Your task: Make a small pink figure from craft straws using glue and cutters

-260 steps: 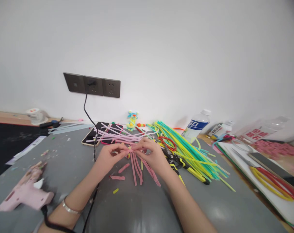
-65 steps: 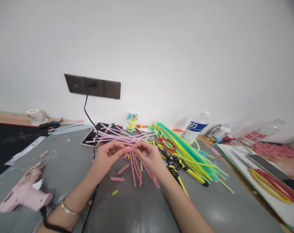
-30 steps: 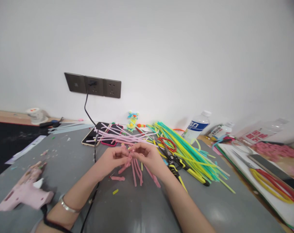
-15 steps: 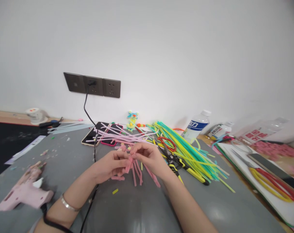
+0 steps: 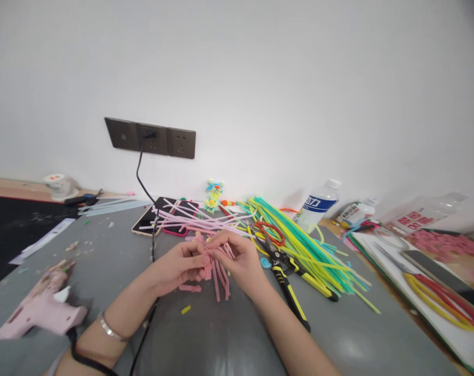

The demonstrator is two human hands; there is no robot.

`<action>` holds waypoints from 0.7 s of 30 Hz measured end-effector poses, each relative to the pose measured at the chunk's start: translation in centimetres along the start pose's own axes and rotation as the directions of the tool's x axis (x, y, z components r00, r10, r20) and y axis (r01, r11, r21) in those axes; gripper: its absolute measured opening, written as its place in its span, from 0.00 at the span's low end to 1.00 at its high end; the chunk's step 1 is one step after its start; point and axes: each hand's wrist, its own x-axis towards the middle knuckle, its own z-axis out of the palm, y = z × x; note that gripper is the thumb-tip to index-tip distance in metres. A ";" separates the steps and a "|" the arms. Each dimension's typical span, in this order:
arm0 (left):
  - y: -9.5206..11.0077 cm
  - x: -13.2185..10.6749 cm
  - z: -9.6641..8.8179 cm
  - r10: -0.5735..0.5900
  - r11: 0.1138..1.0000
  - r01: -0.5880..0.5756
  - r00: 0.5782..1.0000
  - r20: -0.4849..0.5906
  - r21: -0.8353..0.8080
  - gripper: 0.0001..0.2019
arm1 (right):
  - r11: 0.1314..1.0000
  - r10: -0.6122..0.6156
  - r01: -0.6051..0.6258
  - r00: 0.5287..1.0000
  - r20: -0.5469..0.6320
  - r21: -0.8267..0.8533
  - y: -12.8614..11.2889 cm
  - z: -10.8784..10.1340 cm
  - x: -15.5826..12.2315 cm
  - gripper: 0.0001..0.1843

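My left hand (image 5: 182, 267) and my right hand (image 5: 237, 257) meet above the middle of the grey table, fingertips nearly touching. Both pinch a small bent piece of pink pipe cleaner (image 5: 208, 272); its upper part is hidden by my fingers. Several straight pink pipe cleaners (image 5: 220, 282) lie just under my right hand. A short pink piece (image 5: 190, 288) lies below my left hand, with a small yellow-green piece (image 5: 186, 309) nearer the front. Right behind my fingers is a small pink fuzzy form (image 5: 199, 237), partly covered.
Pale pink pipe cleaners (image 5: 198, 221) lie across two phones. Yellow and green pipe cleaners (image 5: 299, 245) are heaped right, beside yellow-black pliers (image 5: 287, 292). A pink glue gun (image 5: 45, 313) lies left, its black cord running under my left arm. A bottle (image 5: 319, 201) stands by the wall.
My right hand and forearm have shifted slightly, uncovering more of the pliers' handle and a small blue coil. The pink piece between my fingers is turned and looks more bent.
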 end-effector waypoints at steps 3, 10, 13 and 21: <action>-0.1 0.0 0.0 0.035 0.999 -0.035 0.999 0.002 0.008 0.14 | 1.000 -0.015 0.015 1.000 -0.016 -0.005 -0.1 0.2 -0.1 0.04; -0.1 -0.2 -0.3 0.060 0.997 -0.061 0.998 0.017 0.056 0.13 | 0.999 -0.036 0.036 0.999 0.012 -0.036 -0.3 -0.1 0.1 0.04; 0.0 -0.3 -0.2 0.058 0.997 -0.060 0.998 0.025 0.057 0.13 | 0.999 -0.034 0.035 0.999 0.019 -0.037 -0.4 -0.3 0.2 0.05; 0.1 -0.2 0.4 0.104 0.994 -0.103 0.994 0.041 -0.033 0.13 | 0.998 -0.059 0.059 0.998 -0.008 -0.022 -0.1 -0.2 0.0 0.03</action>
